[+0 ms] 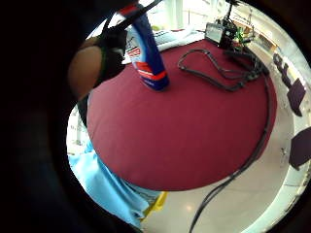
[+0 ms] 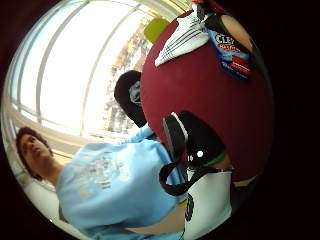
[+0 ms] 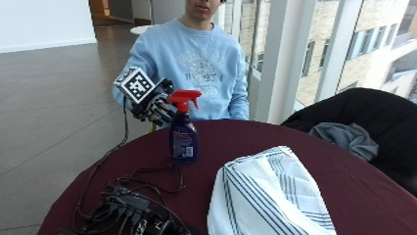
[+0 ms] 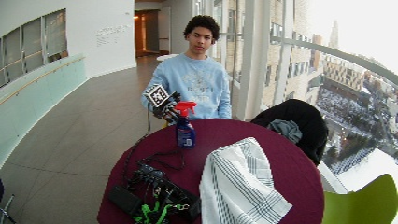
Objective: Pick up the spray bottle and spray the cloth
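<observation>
Fingers (image 3: 158, 111) curl beside the upright spray bottle (image 3: 183, 133), contact unclear.

A round table (image 4: 292, 172) with a dark red top stands on a grey tiled floor (image 4: 74, 144) in a long, curved corridor. At three o'clock of the table, tall windows (image 4: 348, 70) with white frames let in bright daylight and look onto city buildings. A black chair (image 4: 304, 116) with grey cloth on it stands at two o'clock, a green chair (image 4: 367, 200) at four o'clock. At nine o'clock runs a pale green wall (image 4: 37, 93).
</observation>
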